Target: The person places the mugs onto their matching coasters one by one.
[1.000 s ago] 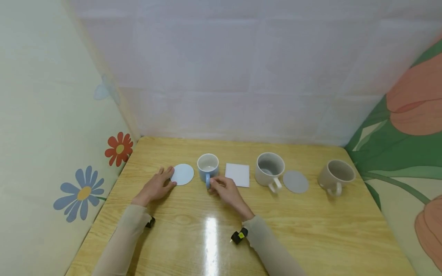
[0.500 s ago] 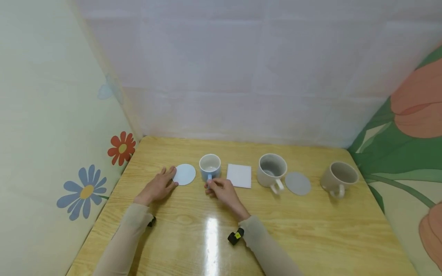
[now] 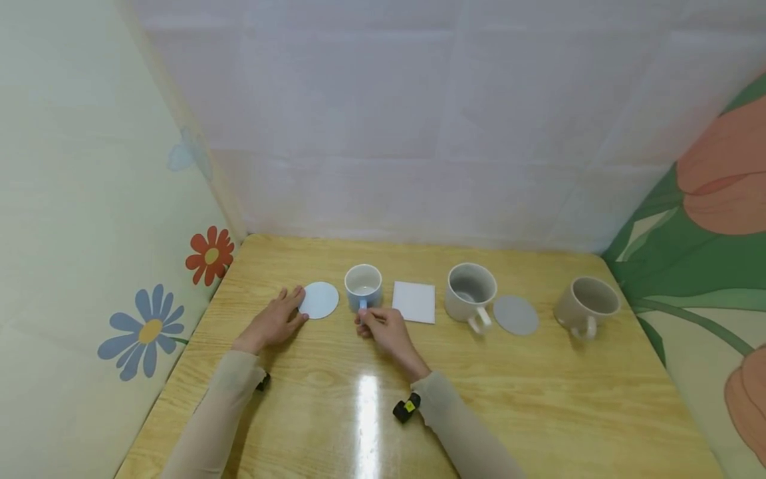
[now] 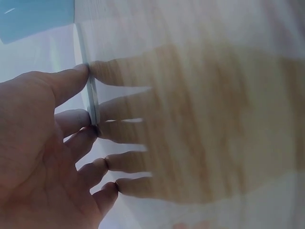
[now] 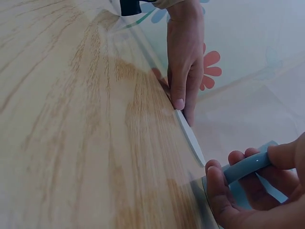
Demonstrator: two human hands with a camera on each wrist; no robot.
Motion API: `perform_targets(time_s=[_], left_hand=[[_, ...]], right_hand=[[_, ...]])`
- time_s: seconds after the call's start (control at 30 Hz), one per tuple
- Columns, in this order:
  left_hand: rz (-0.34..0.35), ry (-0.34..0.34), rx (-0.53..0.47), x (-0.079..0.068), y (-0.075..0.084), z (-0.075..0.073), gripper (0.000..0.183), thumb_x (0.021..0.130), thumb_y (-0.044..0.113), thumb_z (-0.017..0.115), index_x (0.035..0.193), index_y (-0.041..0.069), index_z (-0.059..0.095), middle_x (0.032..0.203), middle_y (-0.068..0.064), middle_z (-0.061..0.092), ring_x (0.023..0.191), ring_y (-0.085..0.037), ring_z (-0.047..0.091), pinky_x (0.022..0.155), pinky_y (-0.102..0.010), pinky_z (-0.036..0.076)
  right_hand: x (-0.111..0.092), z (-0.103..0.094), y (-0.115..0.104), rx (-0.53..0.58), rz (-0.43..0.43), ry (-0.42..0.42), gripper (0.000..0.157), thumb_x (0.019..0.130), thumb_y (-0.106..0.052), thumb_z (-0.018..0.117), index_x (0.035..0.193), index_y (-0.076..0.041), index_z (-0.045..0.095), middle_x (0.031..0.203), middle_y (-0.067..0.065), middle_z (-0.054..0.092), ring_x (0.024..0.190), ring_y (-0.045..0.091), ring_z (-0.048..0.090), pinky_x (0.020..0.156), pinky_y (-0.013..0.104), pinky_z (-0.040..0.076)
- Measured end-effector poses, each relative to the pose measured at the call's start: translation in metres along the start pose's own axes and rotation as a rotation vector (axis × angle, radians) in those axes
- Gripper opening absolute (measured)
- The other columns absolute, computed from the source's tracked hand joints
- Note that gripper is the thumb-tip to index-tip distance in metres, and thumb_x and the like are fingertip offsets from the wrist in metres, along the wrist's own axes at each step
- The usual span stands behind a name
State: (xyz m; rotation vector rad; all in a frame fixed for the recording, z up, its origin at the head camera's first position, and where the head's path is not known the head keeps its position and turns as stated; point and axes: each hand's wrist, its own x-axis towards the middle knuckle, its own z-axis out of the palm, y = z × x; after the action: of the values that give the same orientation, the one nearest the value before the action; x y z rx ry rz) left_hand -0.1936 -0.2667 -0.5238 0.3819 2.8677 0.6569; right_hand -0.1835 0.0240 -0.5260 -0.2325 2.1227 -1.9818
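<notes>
My right hand (image 3: pixel 391 332) grips the handle of a small mug, blue outside and white within (image 3: pixel 366 303), that stands upright at mid-table. In the right wrist view its fingers and thumb curl round the blue handle (image 5: pixel 252 166). To the left, a pale blue round coaster (image 3: pixel 320 301) lies flat. My left hand (image 3: pixel 274 324) rests at this coaster's left side, thumb and forefinger touching its rim. The left wrist view shows spread fingers (image 4: pixel 102 167) with tips down on the table beside the coaster's edge (image 4: pixel 92 100).
Right of the blue mug lies a white square coaster (image 3: pixel 414 303). Beyond it come a pale grey mug (image 3: pixel 457 307), a grey round coaster (image 3: pixel 516 316) and a beige mug (image 3: pixel 568 311). A white backdrop (image 3: pixel 383 199) borders the wood table (image 3: pixel 538 399) behind; patterned panels flank it.
My right fingers have closed further round the blue mug's handle, covering its lower part. The left hand stays at the coaster, and the head view has shifted slightly.
</notes>
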Motion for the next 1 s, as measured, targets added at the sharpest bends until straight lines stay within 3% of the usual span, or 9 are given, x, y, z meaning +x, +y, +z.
perform_targets(time_s=[0.2, 0.67, 1.0], left_hand=[[0.005, 0.008, -0.026, 0.002, -0.002, 0.001, 0.067, 0.110, 0.021, 0.059, 0.163, -0.008, 0.031, 0.172, -0.026, 0.027, 0.157, -0.059, 0.017, 0.125, -0.075, 0.022], [0.011, 0.022, -0.031, -0.001, 0.000, 0.002, 0.065, 0.110, 0.020, 0.060, 0.162, -0.008, 0.033, 0.171, -0.026, 0.030, 0.156, -0.060, 0.018, 0.124, -0.076, 0.024], [0.011, 0.019, -0.028, 0.000, 0.000, 0.001, 0.065, 0.110, 0.020, 0.060, 0.162, -0.009, 0.033, 0.171, -0.027, 0.029, 0.156, -0.060, 0.018, 0.124, -0.076, 0.023]], right_hand=[[0.001, 0.000, 0.004, 0.008, 0.004, 0.040, 0.028, 0.108, -0.014, 0.063, 0.106, 0.010, 0.078, 0.104, 0.027, 0.077, 0.093, 0.036, 0.079, 0.084, 0.037, 0.068], [-0.002, -0.003, -0.004, -0.010, -0.011, 0.078, 0.028, 0.109, -0.011, 0.062, 0.109, 0.012, 0.078, 0.106, 0.029, 0.077, 0.097, 0.044, 0.078, 0.087, 0.045, 0.067], [0.001, -0.004, -0.008, -0.098, -0.104, 0.091, 0.029, 0.108, -0.011, 0.062, 0.108, 0.014, 0.077, 0.103, 0.032, 0.076, 0.092, 0.047, 0.077, 0.083, 0.050, 0.067]])
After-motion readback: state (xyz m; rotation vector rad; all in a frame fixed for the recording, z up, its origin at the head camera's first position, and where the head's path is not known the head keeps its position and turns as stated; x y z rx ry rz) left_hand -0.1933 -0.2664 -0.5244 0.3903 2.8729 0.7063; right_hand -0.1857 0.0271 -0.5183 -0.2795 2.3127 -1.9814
